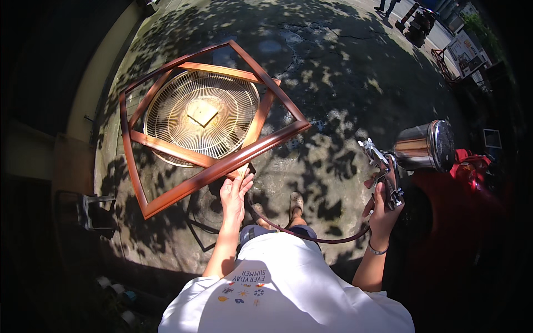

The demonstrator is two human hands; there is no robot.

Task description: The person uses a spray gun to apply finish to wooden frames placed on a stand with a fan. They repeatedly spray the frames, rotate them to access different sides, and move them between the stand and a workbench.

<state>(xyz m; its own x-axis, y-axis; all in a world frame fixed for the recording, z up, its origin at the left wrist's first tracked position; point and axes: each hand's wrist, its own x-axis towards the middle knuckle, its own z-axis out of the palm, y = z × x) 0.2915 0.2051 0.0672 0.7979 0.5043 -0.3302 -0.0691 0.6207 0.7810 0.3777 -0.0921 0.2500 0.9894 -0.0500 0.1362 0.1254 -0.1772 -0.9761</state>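
My left hand (236, 197) is closed at the near corner of a smaller wooden frame (259, 120), its fingertips under the rail of a larger reddish-brown frame (222, 171). The larger frame lies askew across the smaller one. Beneath both is a round wire fan grille (166, 116) with a pale square piece (202, 112) at its centre. To the right, my right hand (383, 213) grips a metal spray gun (387, 169) by its handle. A shiny cylindrical cup (413, 145) is attached to the gun, out to its right.
A dark red hose (327, 241) runs from the spray gun across my front. A metal stool (91, 211) stands at left, beside a wall (91, 83). Red material (469, 166) lies at right. Farther off are a motorbike (420, 25), a sign board (466, 53) and a person's legs (387, 6).
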